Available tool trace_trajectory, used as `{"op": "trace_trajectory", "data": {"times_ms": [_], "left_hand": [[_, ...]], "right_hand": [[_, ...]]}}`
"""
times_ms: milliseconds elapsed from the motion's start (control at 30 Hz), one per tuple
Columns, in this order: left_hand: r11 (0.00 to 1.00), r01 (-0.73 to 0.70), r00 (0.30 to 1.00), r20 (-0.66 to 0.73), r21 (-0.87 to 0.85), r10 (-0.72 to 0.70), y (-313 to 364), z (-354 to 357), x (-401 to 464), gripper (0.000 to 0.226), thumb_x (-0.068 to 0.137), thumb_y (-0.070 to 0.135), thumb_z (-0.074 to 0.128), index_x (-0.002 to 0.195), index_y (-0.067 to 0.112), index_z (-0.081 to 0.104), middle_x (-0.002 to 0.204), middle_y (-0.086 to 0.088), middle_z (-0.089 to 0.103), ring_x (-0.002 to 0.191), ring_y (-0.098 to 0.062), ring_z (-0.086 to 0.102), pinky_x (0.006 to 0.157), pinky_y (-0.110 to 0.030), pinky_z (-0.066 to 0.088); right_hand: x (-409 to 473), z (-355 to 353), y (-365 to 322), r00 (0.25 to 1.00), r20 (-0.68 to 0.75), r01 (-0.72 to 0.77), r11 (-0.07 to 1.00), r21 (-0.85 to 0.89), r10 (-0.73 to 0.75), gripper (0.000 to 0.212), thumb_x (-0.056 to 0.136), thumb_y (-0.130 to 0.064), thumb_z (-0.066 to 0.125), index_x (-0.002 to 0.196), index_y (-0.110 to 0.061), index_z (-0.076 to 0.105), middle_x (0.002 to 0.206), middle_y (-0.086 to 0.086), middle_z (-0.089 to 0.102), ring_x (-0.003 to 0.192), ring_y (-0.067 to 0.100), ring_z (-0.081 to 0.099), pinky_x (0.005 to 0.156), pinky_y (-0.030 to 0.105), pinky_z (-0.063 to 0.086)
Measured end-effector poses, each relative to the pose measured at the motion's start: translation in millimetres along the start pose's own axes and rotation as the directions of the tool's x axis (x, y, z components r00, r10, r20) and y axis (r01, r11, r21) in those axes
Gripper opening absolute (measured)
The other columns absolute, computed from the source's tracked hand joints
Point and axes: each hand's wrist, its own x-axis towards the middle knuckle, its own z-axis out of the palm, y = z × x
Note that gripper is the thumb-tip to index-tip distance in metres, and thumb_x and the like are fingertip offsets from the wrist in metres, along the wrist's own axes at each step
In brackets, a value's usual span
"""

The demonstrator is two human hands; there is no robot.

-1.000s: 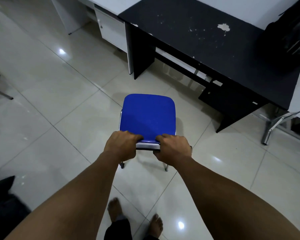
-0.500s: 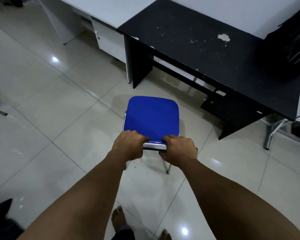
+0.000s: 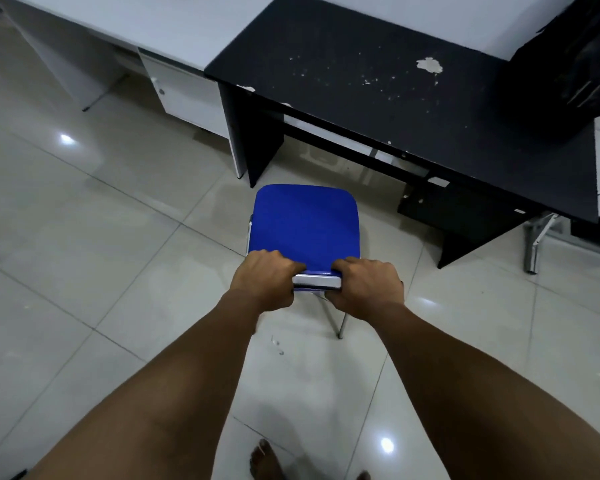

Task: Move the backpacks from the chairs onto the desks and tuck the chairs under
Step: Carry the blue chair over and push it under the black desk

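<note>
Hands first: our left hand (image 3: 265, 280) and right hand (image 3: 368, 289) are both curled tight over the top of the backrest of the blue chair (image 3: 305, 225), gripping it side by side with a strip of chrome rail showing between them. The chair stands on the tiled floor (image 3: 84, 254) directly ahead of our knuckles, its seat bare, so we judge that its bag is already off. Beyond the seat's far edge, the black desk (image 3: 378, 98) waits with its open kneehole just ahead and a little to the right of our hands; the chair is near its left leg but not yet under the top. Farther off, up and to the right of our right hand, a dark backpack (image 3: 582, 60) rests on the desk's far corner, which suggests the lifting part is done here. What remains, as we read it, is pushing the chair forward and rightward into the gap. Whether other chairs still need attention we cannot tell.
</note>
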Motion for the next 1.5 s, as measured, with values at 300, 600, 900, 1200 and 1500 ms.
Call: {"op": "trace_trajectory", "data": {"times_ms": [300,600,900,1200,1500], "left_hand": [[0.994,-0.086,0.996,0.021,0.066,0.085,-56,-12,34,0.032,0.085,0.041,0.054,0.115,0.034,0.064,0.086,0.007,0.071,0.073,-0.017,0.065,0.065,-0.027,0.051],[0.995,-0.080,0.996,0.029,0.060,0.079,-103,-29,115,0.034,0.085,0.040,0.059,0.119,0.037,0.060,0.092,0.008,0.071,0.078,-0.015,0.065,0.067,-0.030,0.053],[0.990,-0.121,0.992,0.038,0.071,0.118,-146,-38,203,0.032,0.084,0.040,0.060,0.116,0.039,0.061,0.083,0.007,0.070,0.071,-0.017,0.064,0.062,-0.033,0.055],[0.963,-0.263,0.962,0.100,0.063,0.256,-193,-51,247,0.037,0.087,0.041,0.055,0.123,0.036,0.059,0.088,0.007,0.071,0.075,-0.015,0.065,0.066,-0.032,0.055],[0.934,-0.344,0.937,0.099,0.094,0.335,-221,-63,269,0.035,0.089,0.040,0.055,0.123,0.035,0.059,0.084,0.007,0.069,0.070,-0.015,0.062,0.056,-0.026,0.043]], "right_hand": [[47,-4,-18,0.999,-0.018,-0.050,0.997,0.050,0.051,0.037,0.085,-0.062,0.050,0.103,-0.032,0.062,0.081,-0.009,0.061,0.063,0.014,0.057,0.060,0.030,0.052],[132,-19,3,0.997,-0.016,-0.075,0.995,0.073,0.076,0.034,0.086,-0.058,0.052,0.103,-0.030,0.061,0.079,-0.009,0.059,0.062,0.014,0.056,0.059,0.029,0.051],[211,-34,28,0.991,-0.021,-0.131,0.989,0.074,0.133,0.025,0.086,-0.051,0.055,0.100,-0.032,0.062,0.074,-0.008,0.057,0.061,0.014,0.053,0.048,0.023,0.025],[253,-37,18,0.975,-0.029,-0.217,0.970,0.107,0.221,0.034,0.089,-0.054,0.054,0.110,-0.029,0.066,0.074,-0.008,0.064,0.062,0.013,0.058,0.056,0.024,0.047],[279,-48,4,0.960,-0.006,-0.279,0.956,0.093,0.281,0.037,0.092,-0.053,0.052,0.117,-0.029,0.064,0.075,-0.006,0.065,0.062,0.014,0.059,0.058,0.026,0.050]]}}
